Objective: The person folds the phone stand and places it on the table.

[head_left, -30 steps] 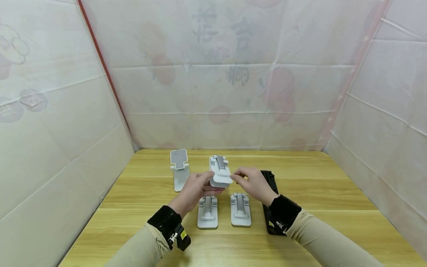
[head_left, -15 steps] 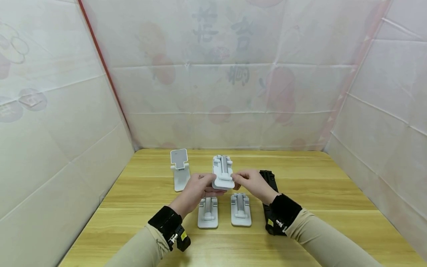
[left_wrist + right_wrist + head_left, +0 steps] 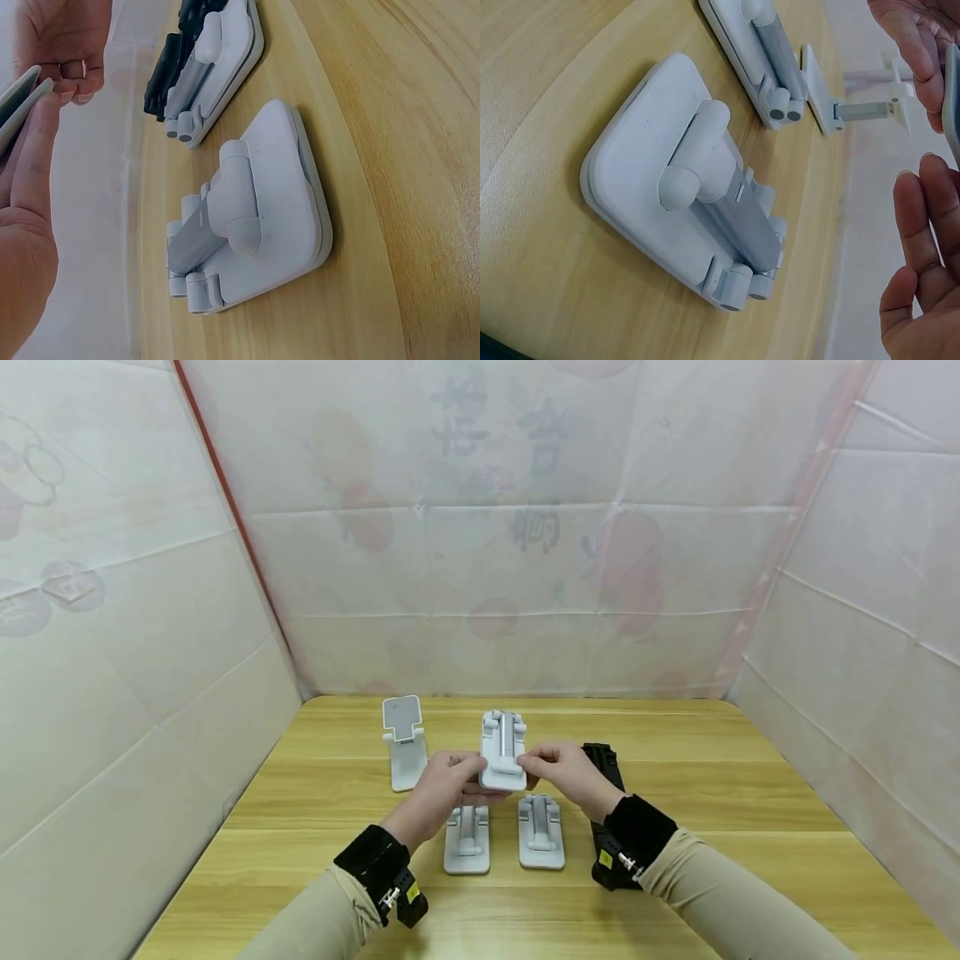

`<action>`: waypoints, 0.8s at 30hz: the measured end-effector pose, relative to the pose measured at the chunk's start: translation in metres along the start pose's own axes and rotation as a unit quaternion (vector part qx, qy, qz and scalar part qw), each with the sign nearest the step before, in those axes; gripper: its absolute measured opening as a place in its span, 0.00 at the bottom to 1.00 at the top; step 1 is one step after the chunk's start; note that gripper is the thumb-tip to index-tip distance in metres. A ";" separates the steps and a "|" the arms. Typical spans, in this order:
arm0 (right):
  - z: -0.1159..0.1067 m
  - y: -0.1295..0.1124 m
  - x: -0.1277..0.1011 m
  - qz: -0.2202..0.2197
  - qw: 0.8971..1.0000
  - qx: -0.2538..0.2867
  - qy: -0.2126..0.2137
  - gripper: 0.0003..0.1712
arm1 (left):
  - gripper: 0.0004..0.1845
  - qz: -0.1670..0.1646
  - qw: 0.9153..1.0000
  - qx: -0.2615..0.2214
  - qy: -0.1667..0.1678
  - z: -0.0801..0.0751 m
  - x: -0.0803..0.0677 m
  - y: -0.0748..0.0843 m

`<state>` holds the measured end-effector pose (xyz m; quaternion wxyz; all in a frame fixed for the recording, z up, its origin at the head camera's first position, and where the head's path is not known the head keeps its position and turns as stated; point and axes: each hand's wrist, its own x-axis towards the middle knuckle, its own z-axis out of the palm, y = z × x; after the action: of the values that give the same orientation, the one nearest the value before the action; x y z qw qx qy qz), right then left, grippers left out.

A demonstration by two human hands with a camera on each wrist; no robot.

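Hands meet over the middle of the wooden table [image 3: 675, 793] in the head view. The left hand [image 3: 442, 789] and the right hand [image 3: 566, 772] both grip a folded white phone stand [image 3: 502, 752], each with fingers curled on one lower corner. The stand is lifted above the table, tilted up toward the camera, and its long axis runs away from the person; the end with the hinge knobs points to the back wall. Below it two more folded stands lie flat, the left flat stand [image 3: 467, 837] and the right flat stand [image 3: 542, 831], side by side and near each other, also with the long axis away from the person. An opened white stand [image 3: 405, 743] is upright at the back left. A black stand [image 3: 603, 768] lies under the right wrist.

In the left wrist view, the left thumb presses on the edge of the held stand [image 3: 19, 105], which shows only as a thin edge. The left flat stand [image 3: 255, 217] lies just below.

In the right wrist view, the right fingers [image 3: 922, 217] are bent around the edge of the held stand [image 3: 952, 97]. The right flat stand [image 3: 682, 180] is on the table near them.
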<state>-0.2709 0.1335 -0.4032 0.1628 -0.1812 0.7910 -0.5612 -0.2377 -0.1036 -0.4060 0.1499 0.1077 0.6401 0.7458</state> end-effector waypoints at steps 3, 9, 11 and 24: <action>0.001 0.000 0.000 0.006 1.000 0.005 0.003 0.20 | 0.20 0.001 1.000 -0.001 -0.004 0.000 0.001 -0.001; 0.002 -0.002 0.001 0.010 1.000 0.011 0.010 0.19 | 0.20 0.005 1.000 0.000 -0.011 -0.001 0.002 -0.001; 0.001 -0.003 0.001 0.010 1.000 0.013 0.009 0.18 | 0.20 0.005 1.000 0.000 -0.012 -0.001 0.002 -0.002; 0.004 -0.007 0.002 0.033 0.999 0.016 0.025 0.15 | 0.20 -0.003 1.000 0.005 -0.016 -0.004 0.004 -0.005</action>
<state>-0.2704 0.1273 -0.3977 0.1646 -0.1384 0.7913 -0.5724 -0.2426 -0.1054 -0.4115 0.1623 0.1186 0.6415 0.7403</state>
